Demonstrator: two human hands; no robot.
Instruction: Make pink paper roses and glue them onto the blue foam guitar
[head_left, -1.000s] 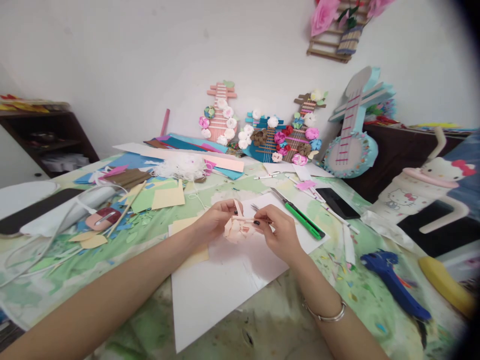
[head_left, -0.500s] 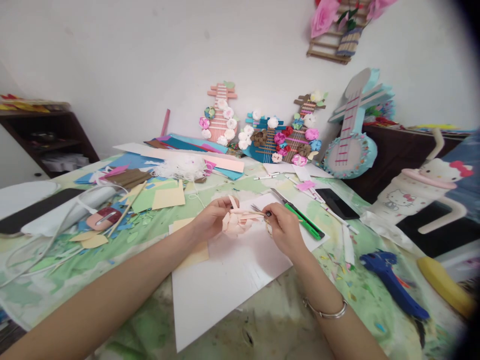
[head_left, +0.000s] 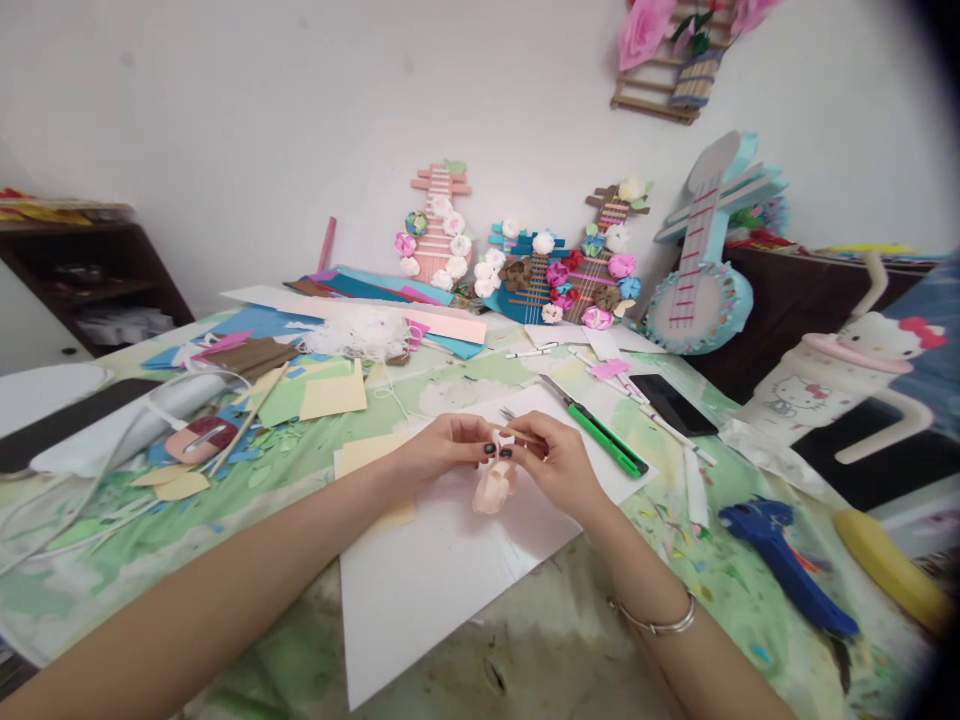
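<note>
Head view: the pale pink paper piece (head_left: 491, 492) is up in the fingers, over the white sheet (head_left: 427, 580). Left hand (head_left: 450, 440) has thumb and fingers closed in a pinch on its upper part, and the right hand (head_left: 555, 460) is pinched on the same spot from the other side, thumbs nearly meeting. Can't tell if the right's hidden fingers hold anything else; some thin metal tips (head_left: 508, 413) poke out just beyond them.

IMO keep both pinches light and right up at the gathered bit, coz the paper looks thin and the loose folds hanging below would crush easily. Steady with one hand, work with the other.

Edges: the green knife (head_left: 607, 440) lies along the sheet's far right edge, close to the right hand, so I'd keep those knuckles from drifting that way. The blue glue gun (head_left: 787, 565) is well right of the sheet. Yellow paper (head_left: 367, 455) sits at its left edge, under the left wrist. Best elbow room looks like the sheet's near part, toward the person.
</note>
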